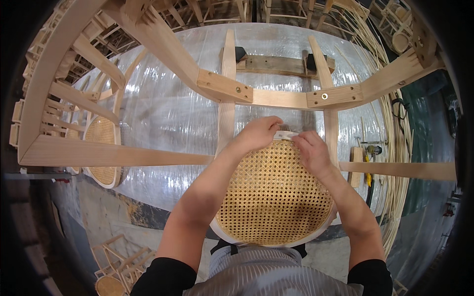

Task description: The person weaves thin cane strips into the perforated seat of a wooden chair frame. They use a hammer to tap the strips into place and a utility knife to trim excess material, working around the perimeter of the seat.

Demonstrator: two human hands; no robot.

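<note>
A round woven cane panel in a pale wooden rim lies in front of my body, within a wooden chair frame. At the panel's far edge shows a short whitish strip. My left hand is closed in a pinch just beyond the strip's left end. My right hand has its thumb and fingers pressed together at the strip's right end, near the cane. Whatever lies between the fingertips of either hand is too small or hidden to make out.
Plastic film covers the table. Long cane strands hang along its right side, beside a yellow-handled tool and a wooden block. Another cane-seated chair stands left. Frame bars reach out on both sides.
</note>
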